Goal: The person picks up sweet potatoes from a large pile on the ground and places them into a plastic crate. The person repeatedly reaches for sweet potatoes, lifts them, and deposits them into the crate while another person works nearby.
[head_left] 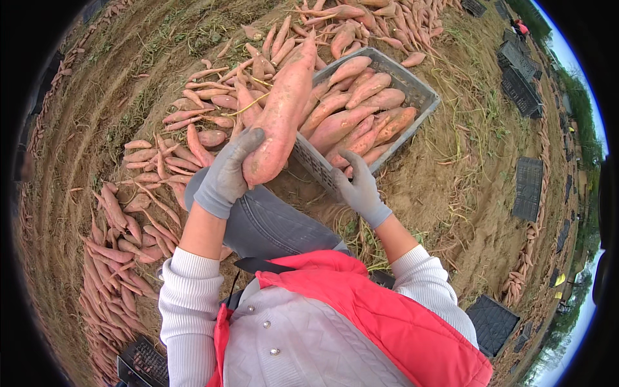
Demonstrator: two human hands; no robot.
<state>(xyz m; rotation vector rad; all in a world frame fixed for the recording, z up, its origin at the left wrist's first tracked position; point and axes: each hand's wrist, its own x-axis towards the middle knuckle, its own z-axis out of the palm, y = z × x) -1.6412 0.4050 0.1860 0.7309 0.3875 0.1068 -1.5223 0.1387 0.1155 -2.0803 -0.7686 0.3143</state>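
Note:
My left hand [230, 169], in a grey work glove, grips the thick lower end of a large pink sweet potato [285, 109]. The root is raised in front of me, its tapered tip pointing away. Beyond my bent knee stands a grey plastic crate [425, 109], tilted in view and holding several sweet potatoes [341, 123]. At the crate's near corner is my right hand [360, 188], also gloved, thumb and fingers apart over the rim. Whether it grips the rim cannot be made out.
Loose sweet potatoes form a long heap [113, 271] on my left, continuing to a pile [387, 22] beyond the crate. Black plastic crates [527, 188] line another row of roots at right. Another crate [142, 363] sits lower left. Dry vines [454, 116] litter the soil.

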